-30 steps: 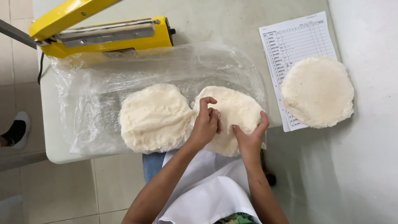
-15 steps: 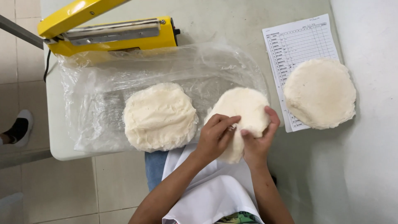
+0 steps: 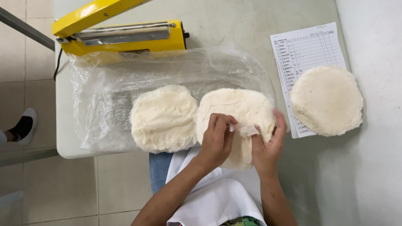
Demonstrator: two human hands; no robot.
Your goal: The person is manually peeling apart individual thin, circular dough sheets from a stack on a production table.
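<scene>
Grey-white surface (image 3: 234, 25), near edge: left hand (image 3: 217, 142) fingers (image 3: 221, 121) curled, pinching a scrap of thin clear film (image 3: 247, 130) on the round white dough disc (image 3: 238, 113). Right hand (image 3: 268, 146) fingers, slightly spread, cup the disc's right rim. Disc lies directly under both hands, overhanging the near edge, atop a clear plastic sheet (image 3: 104, 96).
</scene>
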